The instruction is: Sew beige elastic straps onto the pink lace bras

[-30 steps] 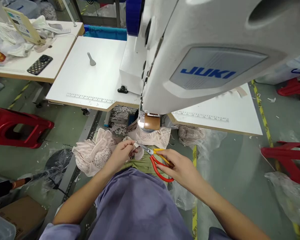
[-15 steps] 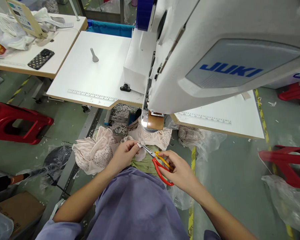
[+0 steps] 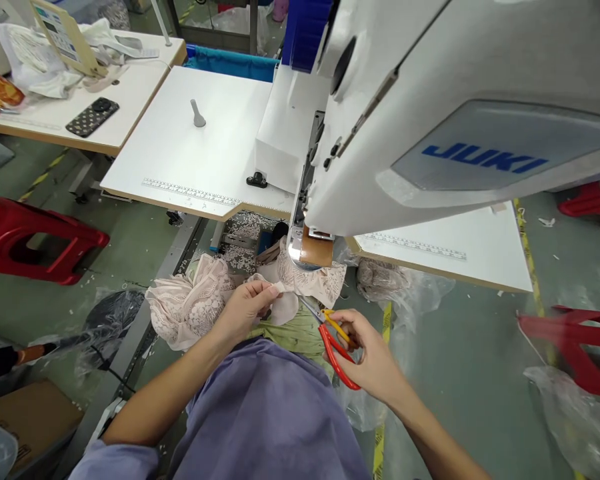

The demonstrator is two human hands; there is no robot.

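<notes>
Between the thumb and fingers of my left hand (image 3: 247,307) is pinched the edge of a pale pink lace bra (image 3: 307,270), which lies under the head of the sewing machine (image 3: 317,247). My right hand (image 3: 373,357) has its fingers through the handles of a pair of scissors (image 3: 330,337), one handle red and the other yellow. Their blades point up and left toward the fabric, a little apart from my left fingertips. More pale pink lace bras (image 3: 193,303) lie bunched to the left of my left hand. Green cloth (image 3: 293,333) is spread below the held piece.
The white machine table (image 3: 220,140) with a printed ruler stands ahead, its right section (image 3: 430,233) beyond the machine. Red stools (image 3: 35,237) stand on both sides. A phone (image 3: 93,117) rests on the left table. Plastic bags (image 3: 405,287) lie at the right.
The scissors have drawn back right and down, away from my left fingertips. My left hand keeps its pinch on the bra. The view has shifted slightly.
</notes>
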